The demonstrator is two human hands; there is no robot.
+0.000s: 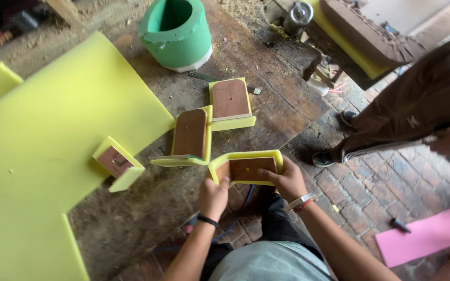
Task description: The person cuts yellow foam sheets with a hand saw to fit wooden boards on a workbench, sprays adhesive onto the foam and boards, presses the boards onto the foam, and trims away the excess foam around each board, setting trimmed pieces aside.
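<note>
Both my hands hold a small brown wooden board wrapped in yellow foam [246, 167] at the near edge of the workbench. My left hand [213, 196] grips its left side with fingers curled over the foam. My right hand [286, 181] grips its right side, thumb on the wood. Two similar foam-backed boards lie just beyond: one [189, 134] on the left, another [229, 100] farther back. A fourth smaller piece [114, 161] rests on the big yellow foam sheet [42, 140] to the left.
A green foam cylinder [175, 32] stands at the back of the dusty wooden bench [266, 112]. Another person's leg in brown trousers [407, 112] stands on the brick floor at right. A pink foam sheet [425, 235] lies on the floor.
</note>
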